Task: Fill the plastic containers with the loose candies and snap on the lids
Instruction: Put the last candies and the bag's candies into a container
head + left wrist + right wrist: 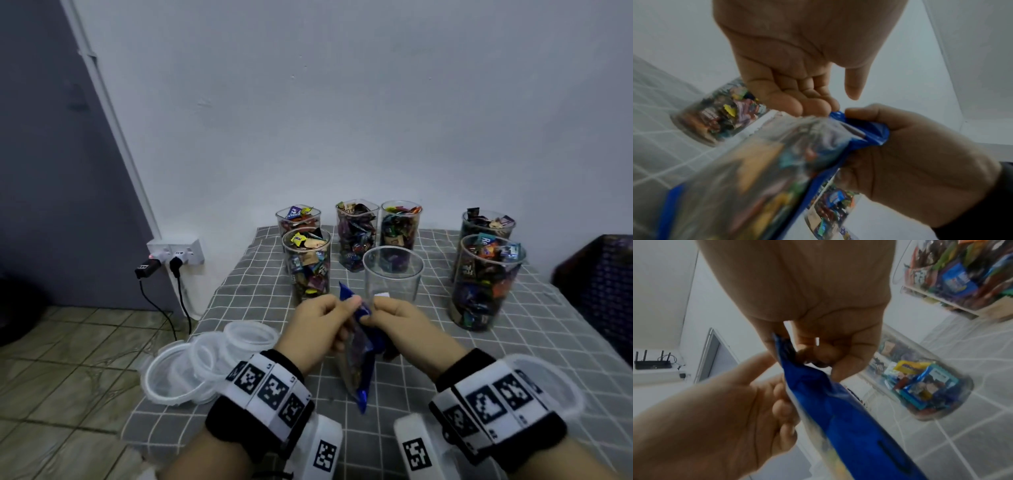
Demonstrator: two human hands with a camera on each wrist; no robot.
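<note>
The desk (534,346) under a grey checked cloth is carrying six candy-filled containers (484,284) toward its far edge, an empty container (393,274) mid-desk and stacked lids (191,370) at its left edge. Left hand (318,325) and right hand (404,325) are each pinching the top of the blue candy bag (359,356), which is standing near the front edge.

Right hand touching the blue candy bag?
Touching. The right wrist view shows the right hand pinching the top edge of the blue candy bag, fingers curled onto it.
</note>
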